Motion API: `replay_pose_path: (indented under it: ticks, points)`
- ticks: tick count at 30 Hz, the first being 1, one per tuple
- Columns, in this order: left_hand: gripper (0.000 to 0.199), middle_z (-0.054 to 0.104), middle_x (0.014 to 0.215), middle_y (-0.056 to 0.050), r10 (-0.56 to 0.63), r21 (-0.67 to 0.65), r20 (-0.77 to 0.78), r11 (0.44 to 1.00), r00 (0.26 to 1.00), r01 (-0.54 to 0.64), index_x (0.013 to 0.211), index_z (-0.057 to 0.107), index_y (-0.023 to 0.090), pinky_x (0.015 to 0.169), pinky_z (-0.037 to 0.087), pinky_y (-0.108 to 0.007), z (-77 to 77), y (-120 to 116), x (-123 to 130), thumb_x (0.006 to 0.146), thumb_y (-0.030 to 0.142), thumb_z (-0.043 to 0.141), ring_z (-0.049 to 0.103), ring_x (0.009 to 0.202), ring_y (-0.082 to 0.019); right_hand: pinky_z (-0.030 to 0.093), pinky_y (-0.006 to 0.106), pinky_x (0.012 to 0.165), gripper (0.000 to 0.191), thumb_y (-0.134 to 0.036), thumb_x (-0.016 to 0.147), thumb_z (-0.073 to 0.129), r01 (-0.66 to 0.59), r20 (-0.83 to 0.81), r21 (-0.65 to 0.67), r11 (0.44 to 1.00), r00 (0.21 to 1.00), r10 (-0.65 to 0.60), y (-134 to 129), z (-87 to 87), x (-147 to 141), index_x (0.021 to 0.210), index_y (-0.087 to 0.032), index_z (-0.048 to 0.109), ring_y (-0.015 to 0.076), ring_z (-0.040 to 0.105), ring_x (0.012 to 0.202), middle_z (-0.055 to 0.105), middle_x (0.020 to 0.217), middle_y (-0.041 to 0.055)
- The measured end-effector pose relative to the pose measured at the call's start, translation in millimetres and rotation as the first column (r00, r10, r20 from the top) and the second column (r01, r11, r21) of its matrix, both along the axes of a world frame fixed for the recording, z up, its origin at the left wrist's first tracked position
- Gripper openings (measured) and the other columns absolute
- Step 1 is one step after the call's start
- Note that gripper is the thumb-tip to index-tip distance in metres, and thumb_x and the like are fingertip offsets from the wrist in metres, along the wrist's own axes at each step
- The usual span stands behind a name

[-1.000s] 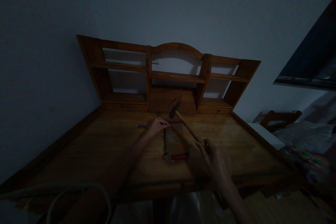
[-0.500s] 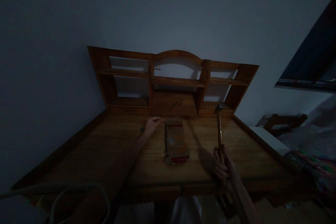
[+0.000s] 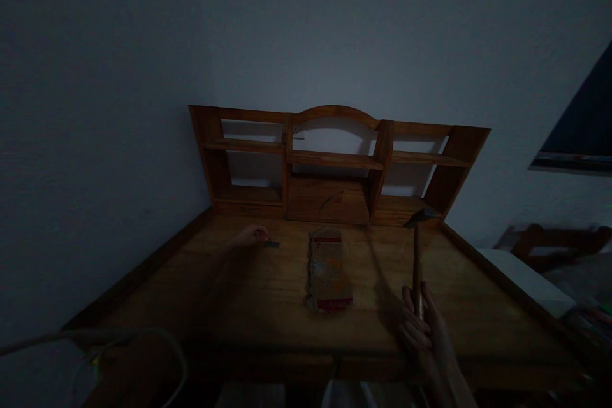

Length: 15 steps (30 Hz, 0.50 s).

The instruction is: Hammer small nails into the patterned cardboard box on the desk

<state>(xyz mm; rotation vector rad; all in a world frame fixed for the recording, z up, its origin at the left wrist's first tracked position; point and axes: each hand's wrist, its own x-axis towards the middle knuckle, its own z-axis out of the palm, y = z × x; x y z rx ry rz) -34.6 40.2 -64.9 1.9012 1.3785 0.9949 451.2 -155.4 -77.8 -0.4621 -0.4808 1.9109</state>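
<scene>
My right hand (image 3: 421, 325) is wrapped round the wooden handle of a hammer (image 3: 417, 255), held upright over the right side of the desk, its metal head on top. At the back left of the desk, my left hand (image 3: 253, 236) has its fingers pinched together beside a small dark flat object (image 3: 272, 244). Whether the fingers grip that object or something smaller is too dim to tell. Between the hands a worn brown cardboard piece (image 3: 329, 271) with red bands and an orange patch lies flat on the wooden desk (image 3: 282, 325).
A wooden shelf unit (image 3: 335, 158) with several compartments runs along the back of the desk, against the wall. To the right are a white surface (image 3: 521, 277) and a wooden chair back (image 3: 559, 245). A pale cable (image 3: 119, 333) loops at the lower left. The room is dark.
My left hand has moved left, away from the cardboard's top edge to the small dark object. My right hand still holds the hammer, its head now turned more sideways. The view has shifted slightly.
</scene>
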Motion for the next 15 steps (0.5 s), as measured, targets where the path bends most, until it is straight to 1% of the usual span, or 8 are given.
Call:
replay_pose_path:
  ticks: [2, 3, 6, 9, 10, 12, 15]
  points:
    - [0.040, 0.069, 0.068, -0.005, -0.087, -0.089, -0.031, 0.992, 0.996, 0.084, 0.066, 0.069, 0.018, 0.065, 0.045, -0.025, -6.5, 4, 0, 0.052, 0.054, 0.076, 0.062, 0.066, -0.017, 0.014, 0.014, 0.028, 0.048, -0.062, 0.090, 0.041, -0.010, -0.004, -0.004, 1.000, 1.000, 0.010, -1, 1.1, -2, 0.071, -0.022, 0.060, 0.0034, -0.002, 0.030, 0.010, 0.038, -0.0131]
    - [0.040, 0.069, 0.070, -0.005, -0.106, -0.107, -0.039, 0.989, 0.994, 0.102, 0.067, 0.069, 0.017, 0.066, 0.045, -0.025, -9.6, 8, -1, 0.053, 0.055, 0.075, 0.061, 0.068, -0.017, 0.015, 0.014, 0.028, 0.049, -0.062, 0.090, 0.041, -0.018, -0.015, 0.002, 1.000, 1.000, 0.018, -1, 0.7, -2, 0.071, -0.021, 0.060, 0.0033, -0.001, 0.029, 0.011, 0.038, -0.0129]
    - [0.043, 0.068, 0.072, -0.005, -0.128, -0.120, -0.068, 0.986, 0.989, 0.119, 0.069, 0.066, 0.015, 0.070, 0.045, -0.027, -17.8, 21, -6, 0.057, 0.055, 0.074, 0.061, 0.071, -0.018, 0.016, 0.015, 0.028, 0.049, -0.060, 0.092, 0.038, -0.045, -0.064, 0.046, 0.998, 0.997, 0.048, -1, -2.4, -4, 0.070, -0.021, 0.059, 0.0034, 0.002, 0.028, 0.015, 0.037, -0.0121]
    - [0.043, 0.067, 0.072, -0.006, -0.152, -0.147, -0.106, 0.980, 0.983, 0.136, 0.071, 0.063, 0.014, 0.072, 0.045, -0.030, -22.3, 27, -10, 0.061, 0.056, 0.072, 0.062, 0.073, -0.020, 0.016, 0.015, 0.028, 0.051, -0.060, 0.092, 0.036, -0.083, -0.103, 0.090, 0.993, 0.990, 0.092, 2, -5.7, -3, 0.070, -0.020, 0.059, 0.0033, 0.004, 0.026, 0.018, 0.036, -0.0117]
    - [0.042, 0.067, 0.071, -0.006, -0.146, -0.145, -0.111, 0.981, 0.983, 0.129, 0.071, 0.063, 0.015, 0.072, 0.045, -0.031, -22.5, 27, -11, 0.062, 0.055, 0.071, 0.062, 0.073, -0.021, 0.016, 0.015, 0.028, 0.051, -0.060, 0.092, 0.036, -0.090, -0.107, 0.096, 0.991, 0.989, 0.100, 3, -6.4, -3, 0.070, -0.020, 0.058, 0.0031, 0.004, 0.026, 0.019, 0.036, -0.0116]
    - [0.040, 0.067, 0.071, -0.005, -0.103, -0.100, -0.088, 0.991, 0.991, 0.094, 0.071, 0.061, 0.016, 0.072, 0.046, -0.033, -20.5, 26, -12, 0.064, 0.054, 0.070, 0.063, 0.073, -0.022, 0.017, 0.014, 0.029, 0.050, -0.059, 0.093, 0.036, -0.085, -0.111, 0.101, 0.991, 0.989, 0.096, 4, -7.0, -3, 0.071, -0.019, 0.058, 0.0030, 0.005, 0.027, 0.021, 0.037, -0.0115]
    - [0.035, 0.067, 0.076, -0.004, -0.038, 0.010, -0.021, 0.999, 0.999, 0.038, 0.076, 0.060, 0.017, 0.077, 0.048, -0.034, -10.0, 23, -8, 0.069, 0.051, 0.066, 0.063, 0.076, -0.021, 0.016, 0.015, 0.028, 0.050, -0.059, 0.093, 0.036, -0.068, -0.103, 0.090, 0.994, 0.992, 0.077, 4, -6.7, -3, 0.070, -0.020, 0.058, 0.0034, 0.005, 0.027, 0.022, 0.037, -0.0112]
